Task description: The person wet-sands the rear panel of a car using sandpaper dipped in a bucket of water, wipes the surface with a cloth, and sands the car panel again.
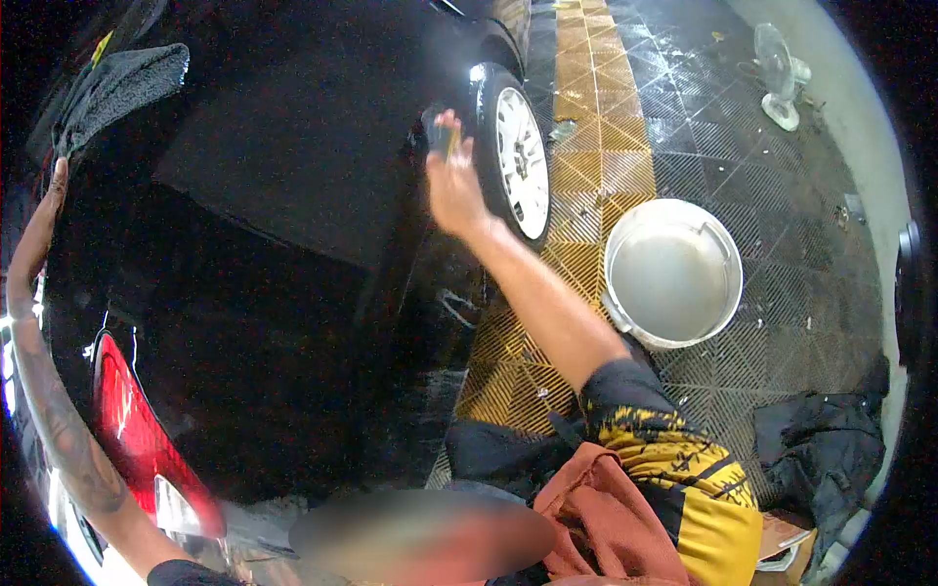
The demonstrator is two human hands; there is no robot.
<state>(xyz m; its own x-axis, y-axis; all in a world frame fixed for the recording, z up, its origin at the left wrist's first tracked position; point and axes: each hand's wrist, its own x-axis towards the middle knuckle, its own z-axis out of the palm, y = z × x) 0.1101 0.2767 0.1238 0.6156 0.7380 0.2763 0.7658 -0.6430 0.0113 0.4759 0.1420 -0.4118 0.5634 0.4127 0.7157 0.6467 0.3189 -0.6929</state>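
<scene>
My left hand [61, 174] is at the far left, its fingers closed at the lower end of a dark grey towel [132, 90] that lies over the black car's [264, 156] upper bodywork. My right hand [455, 190] reaches out to the car's side just beside the wheel [523, 161] with its white rim. Its fingers curl round a small dark item [436, 125] pressed close to the black panel; I cannot tell what kind of thing it is. Below my left arm the red tail light [137, 420] shows.
A white bucket [725, 322] of cloudy water stands on the right, on grey and yellow floor tiles [606, 146]. A white fan [779, 83] is by the wall at the back right. Dark cloth [821, 449] lies at the lower right, near a person's blurred head.
</scene>
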